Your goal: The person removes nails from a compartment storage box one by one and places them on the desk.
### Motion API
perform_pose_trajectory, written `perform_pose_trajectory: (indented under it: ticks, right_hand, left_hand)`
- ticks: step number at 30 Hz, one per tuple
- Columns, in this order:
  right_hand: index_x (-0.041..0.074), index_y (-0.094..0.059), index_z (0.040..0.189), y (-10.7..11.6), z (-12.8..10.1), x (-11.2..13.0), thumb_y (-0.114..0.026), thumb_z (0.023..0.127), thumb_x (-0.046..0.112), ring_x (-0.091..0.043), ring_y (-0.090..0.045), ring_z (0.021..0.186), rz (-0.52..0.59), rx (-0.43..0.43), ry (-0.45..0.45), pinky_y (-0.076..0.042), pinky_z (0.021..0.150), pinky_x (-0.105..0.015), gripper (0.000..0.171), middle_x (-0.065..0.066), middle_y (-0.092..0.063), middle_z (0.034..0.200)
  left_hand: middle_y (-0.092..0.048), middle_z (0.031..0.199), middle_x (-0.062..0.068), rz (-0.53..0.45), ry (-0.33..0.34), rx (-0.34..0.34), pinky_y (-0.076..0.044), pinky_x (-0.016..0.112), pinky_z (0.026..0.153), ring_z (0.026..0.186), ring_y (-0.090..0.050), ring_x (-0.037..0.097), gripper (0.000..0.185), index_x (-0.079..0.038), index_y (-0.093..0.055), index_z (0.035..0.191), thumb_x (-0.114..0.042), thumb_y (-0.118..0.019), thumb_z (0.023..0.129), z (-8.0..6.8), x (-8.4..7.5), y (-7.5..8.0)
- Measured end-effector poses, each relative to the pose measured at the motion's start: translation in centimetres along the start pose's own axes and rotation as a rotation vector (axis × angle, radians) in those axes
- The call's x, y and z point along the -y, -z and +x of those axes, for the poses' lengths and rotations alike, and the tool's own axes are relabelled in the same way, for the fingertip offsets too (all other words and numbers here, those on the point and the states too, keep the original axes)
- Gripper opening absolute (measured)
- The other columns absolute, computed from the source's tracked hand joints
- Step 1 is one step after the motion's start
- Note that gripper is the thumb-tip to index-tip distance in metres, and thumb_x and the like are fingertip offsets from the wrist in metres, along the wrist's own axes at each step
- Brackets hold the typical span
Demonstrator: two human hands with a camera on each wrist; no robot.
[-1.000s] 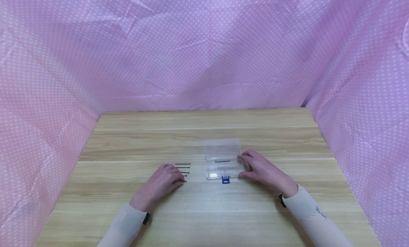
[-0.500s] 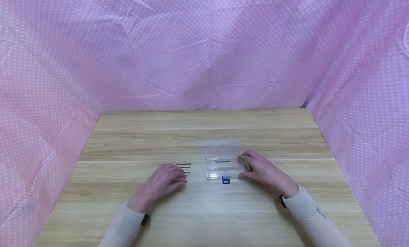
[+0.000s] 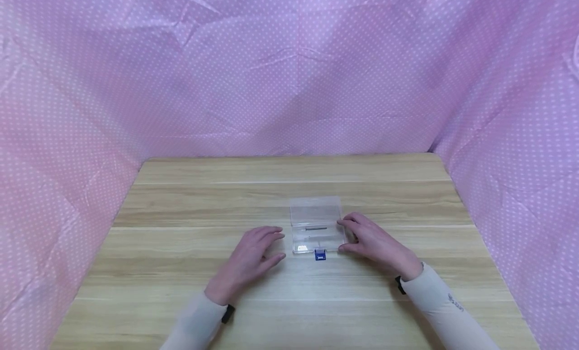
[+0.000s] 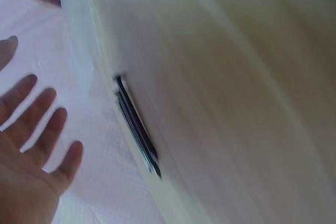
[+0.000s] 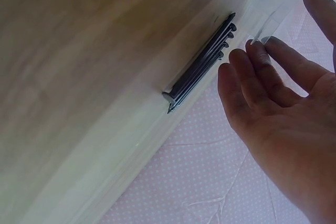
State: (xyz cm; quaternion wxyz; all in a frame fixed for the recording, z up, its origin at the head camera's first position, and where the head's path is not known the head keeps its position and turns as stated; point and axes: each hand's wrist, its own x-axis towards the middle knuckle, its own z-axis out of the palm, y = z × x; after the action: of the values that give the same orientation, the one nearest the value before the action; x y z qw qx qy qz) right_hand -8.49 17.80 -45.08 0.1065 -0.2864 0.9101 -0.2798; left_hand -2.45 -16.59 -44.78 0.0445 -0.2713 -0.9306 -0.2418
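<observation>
My left hand (image 3: 249, 254) hovers just left of a clear plastic box (image 3: 296, 239), its fingers spread and nothing between them. The box lies with its lid (image 3: 315, 210) folded back and its blue latch (image 3: 320, 255) toward me. One dark nail (image 3: 315, 228) lies inside. With thumb and fingers my right hand (image 3: 375, 244) holds the box at its right side. Several dark nails (image 4: 136, 124) lie side by side on the table; the head view has them hidden behind my left hand. The right wrist view also shows these nails (image 5: 202, 59), heads and points alternating.
The wood-grain table (image 3: 289, 310) extends around the box on all sides. Pink dotted cloth (image 3: 289, 88) hangs behind the table and along both sides.
My left hand has moved right from the row of nails toward the box, and its fingers have spread. The right hand and the box stay in place.
</observation>
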Motion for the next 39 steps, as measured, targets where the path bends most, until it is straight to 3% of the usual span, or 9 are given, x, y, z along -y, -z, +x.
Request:
perform_pose_trajectory:
  ticks: [10, 21, 26, 30, 34, 39]
  right_hand:
    - [0.001, -0.062, 0.139, 0.0, 0.0, -0.1, -0.086, 0.086, 0.031, -0.019, -0.057, 0.109, 0.0, -0.006, 0.007, -0.053, 0.094, -0.043, 0.065, -0.008, -0.059, 0.13]
    - [0.005, -0.061, 0.142, 0.1, -0.1, 0.0, -0.086, 0.086, 0.035, -0.021, -0.057, 0.114, -0.006, 0.005, -0.023, -0.053, 0.099, -0.044, 0.068, -0.009, -0.058, 0.134]
    - [0.005, -0.061, 0.142, 0.2, 0.1, 0.3, -0.086, 0.086, 0.039, -0.022, -0.058, 0.112, -0.084, -0.048, 0.007, -0.054, 0.096, -0.044, 0.07, -0.011, -0.059, 0.134]
    - [0.006, -0.066, 0.137, 0.3, 0.7, 1.2, -0.082, 0.09, 0.038, -0.026, -0.06, 0.113, -0.115, -0.124, 0.061, -0.054, 0.097, -0.047, 0.058, -0.011, -0.061, 0.132]
    - [0.007, -0.073, 0.123, 0.1, 1.7, 2.1, -0.079, 0.094, 0.027, -0.027, -0.063, 0.112, -0.152, -0.192, 0.173, -0.054, 0.098, -0.047, 0.036, -0.009, -0.066, 0.123]
    - [0.009, -0.078, 0.109, -0.6, 3.0, 2.6, -0.079, 0.093, 0.016, -0.023, -0.064, 0.103, -0.196, -0.214, 0.28, -0.054, 0.093, -0.043, 0.018, -0.004, -0.068, 0.111]
  left_hand:
    - [-0.057, 0.147, 0.011, 0.047, 0.127, 0.108, -0.038, 0.052, 0.116, 0.137, -0.05, 0.031, 0.077, -0.006, -0.052, 0.15, -0.054, -0.073, 0.092, 2.4, -1.6, -1.6]
    - [-0.063, 0.134, 0.013, 0.093, 0.128, 0.134, -0.042, 0.051, 0.112, 0.127, -0.057, 0.032, 0.077, -0.005, -0.059, 0.143, -0.052, -0.081, 0.086, 4.3, -1.9, -2.3]
    - [-0.063, 0.133, 0.013, 0.084, 0.138, 0.149, -0.044, 0.05, 0.111, 0.124, -0.057, 0.032, 0.078, -0.005, -0.061, 0.14, -0.052, -0.084, 0.082, 4.7, -1.9, -2.3]
    - [-0.063, 0.131, 0.012, 0.092, 0.137, 0.157, -0.045, 0.048, 0.108, 0.12, -0.058, 0.031, 0.075, -0.005, -0.064, 0.137, -0.05, -0.085, 0.082, 4.8, -1.8, -2.4]
    - [-0.062, 0.129, 0.012, 0.102, 0.133, 0.156, -0.048, 0.046, 0.105, 0.115, -0.059, 0.029, 0.072, -0.004, -0.065, 0.136, -0.045, -0.087, 0.082, 4.9, -1.7, -2.6]
    - [-0.059, 0.13, 0.011, 0.103, 0.128, 0.164, -0.05, 0.042, 0.099, 0.11, -0.056, 0.025, 0.075, -0.003, -0.064, 0.138, -0.043, -0.089, 0.079, 5.0, -1.8, -2.7]
